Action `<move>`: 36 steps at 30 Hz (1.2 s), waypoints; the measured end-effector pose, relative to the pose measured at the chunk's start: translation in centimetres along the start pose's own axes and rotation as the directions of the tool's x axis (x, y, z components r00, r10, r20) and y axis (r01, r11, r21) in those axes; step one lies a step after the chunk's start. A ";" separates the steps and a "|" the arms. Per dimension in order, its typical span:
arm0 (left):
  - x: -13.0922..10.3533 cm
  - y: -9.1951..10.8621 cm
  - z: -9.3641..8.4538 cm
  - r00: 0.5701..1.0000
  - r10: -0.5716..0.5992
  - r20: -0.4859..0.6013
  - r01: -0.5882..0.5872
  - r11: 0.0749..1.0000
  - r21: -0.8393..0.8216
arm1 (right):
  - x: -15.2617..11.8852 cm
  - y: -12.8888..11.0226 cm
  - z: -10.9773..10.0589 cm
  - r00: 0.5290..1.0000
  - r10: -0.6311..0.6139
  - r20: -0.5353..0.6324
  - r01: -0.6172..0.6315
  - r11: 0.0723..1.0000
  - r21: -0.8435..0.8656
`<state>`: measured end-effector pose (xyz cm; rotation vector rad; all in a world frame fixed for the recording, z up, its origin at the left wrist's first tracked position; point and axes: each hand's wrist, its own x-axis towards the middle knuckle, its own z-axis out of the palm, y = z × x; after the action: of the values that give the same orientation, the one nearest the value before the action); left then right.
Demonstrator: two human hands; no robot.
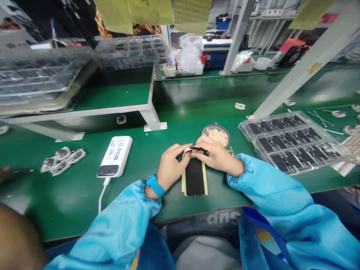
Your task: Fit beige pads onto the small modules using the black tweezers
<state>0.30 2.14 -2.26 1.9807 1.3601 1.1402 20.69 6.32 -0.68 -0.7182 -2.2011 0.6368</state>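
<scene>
Between thumb and fingers, my left hand [172, 165] pinches a small white part [187, 150], mostly hidden by the fingertips. My right hand [216, 154] grips dark tweezers [200, 149], whose tips reach the white part. Below both hands lies a black strip sheet [194, 180] with pale yellow edges, flat on the green table. Just behind my right hand sits a round dish [215, 131] full of tiny beige pieces, a few of them spilled beside it.
A white power bank [115, 156] with a cable lies left, near several white parts [62, 160]. Clear trays [292, 142] with black pieces are at right. A raised shelf [118, 90] stands back left; a slanted post [303, 60] rises at right. Another person's head [19, 240] shows lower left.
</scene>
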 end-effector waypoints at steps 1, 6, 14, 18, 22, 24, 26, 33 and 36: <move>0.0 -0.1 0.0 1.000 -0.001 0.011 0.001 1.000 -0.001 | 0.1 0.1 -0.6 1.000 0.007 -0.019 -0.006 1.000 0.013; 0.3 -0.6 0.0 0.997 -0.073 0.018 0.074 0.996 -0.043 | -0.3 2.1 -4.8 0.953 0.252 -0.171 -0.284 0.936 -0.206; 0.9 -1.2 -0.1 0.995 -0.096 -0.041 0.097 0.995 0.034 | -1.0 3.6 -5.3 0.887 0.367 -0.280 -0.440 0.857 -0.270; 5.9 -2.5 -0.1 0.989 -0.146 0.033 0.141 0.982 0.124 | -0.8 2.6 -4.4 0.900 0.325 -0.292 -0.385 0.905 -0.181; 13.1 -4.1 0.1 0.978 -0.208 -0.014 0.205 0.948 0.243 | -0.8 2.1 -4.1 0.894 0.306 -0.327 -0.351 0.932 -0.087; 15.8 -4.1 0.6 0.979 -0.196 -0.054 0.203 0.921 0.332 | -0.7 1.8 -4.1 0.888 0.309 -0.341 -0.348 0.936 -0.058; 17.5 -3.6 1.7 0.988 -0.146 -0.051 0.154 0.901 0.406 | -0.6 1.3 -4.1 0.892 0.301 -0.337 -0.329 0.944 -0.026; 22.2 0.9 10.6 0.970 0.050 0.238 -0.156 0.879 0.451 | -0.2 -0.9 -4.7 0.885 0.119 -0.450 -0.169 0.983 -0.073; 25.1 2.0 15.4 0.934 0.066 0.351 -0.220 0.880 0.421 | -0.2 -1.0 -4.9 0.842 0.053 -0.537 -0.136 0.984 -0.117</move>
<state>18.28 25.48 0.10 2.5049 1.4042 0.5290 24.22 6.54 2.92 -0.9580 -1.7104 0.2669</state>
